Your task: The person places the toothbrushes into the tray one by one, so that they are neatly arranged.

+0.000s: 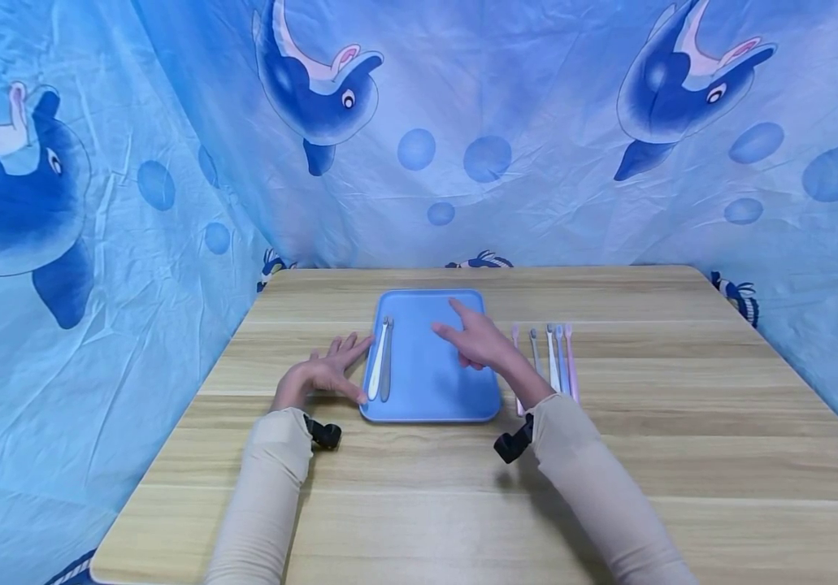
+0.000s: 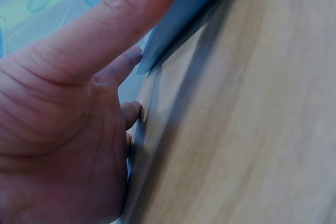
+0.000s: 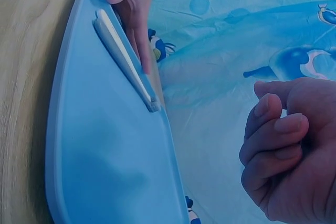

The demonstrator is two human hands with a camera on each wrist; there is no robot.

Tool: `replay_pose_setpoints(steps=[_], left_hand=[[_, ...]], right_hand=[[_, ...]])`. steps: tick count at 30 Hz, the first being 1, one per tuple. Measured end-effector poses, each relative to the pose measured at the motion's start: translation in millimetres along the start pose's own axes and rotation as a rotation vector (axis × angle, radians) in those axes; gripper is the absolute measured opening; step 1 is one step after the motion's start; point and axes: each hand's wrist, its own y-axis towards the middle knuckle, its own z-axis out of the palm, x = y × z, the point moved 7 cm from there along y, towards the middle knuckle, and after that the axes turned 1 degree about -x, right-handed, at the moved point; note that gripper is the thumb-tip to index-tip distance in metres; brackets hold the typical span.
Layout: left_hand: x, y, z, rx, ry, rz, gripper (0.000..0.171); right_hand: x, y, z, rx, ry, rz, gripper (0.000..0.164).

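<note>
A blue tray point(image 1: 426, 382) lies on the table. Along its left side rest a white toothbrush point(image 1: 377, 364) and a grey toothbrush point(image 1: 386, 367), side by side with their heads toward the far edge. My left hand point(image 1: 325, 374) is spread at the tray's left edge, its thumb at the near corner and its fingertips farther up the rim. Over the right half of the tray hovers my right hand point(image 1: 483, 337), holding nothing. Its index finger and thumb extend forward; the other fingers curl loosely, as the right wrist view shows.
Right of the tray, several toothbrushes lie in a row, among them a white one point(image 1: 553, 357), a blue one point(image 1: 562, 361) and a pink one point(image 1: 571, 361). My right forearm partly covers this row. A blue curtain point(image 1: 536, 211) with dolphins hangs behind the wooden table point(image 1: 682, 406).
</note>
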Motion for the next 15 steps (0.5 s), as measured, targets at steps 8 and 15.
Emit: replay_pose_setpoints(steps=[8, 15], left_hand=[[-0.9, -1.1, 1.0, 0.001, -0.026, 0.003, 0.134], [0.4, 0.8, 2.0, 0.009, -0.029, 0.006, 0.135]], right_hand=[[-5.6, -4.0, -7.0, -0.004, 0.011, 0.011, 0.078], [-9.4, -7.3, -11.4, -0.012, -0.01, 0.025, 0.076]])
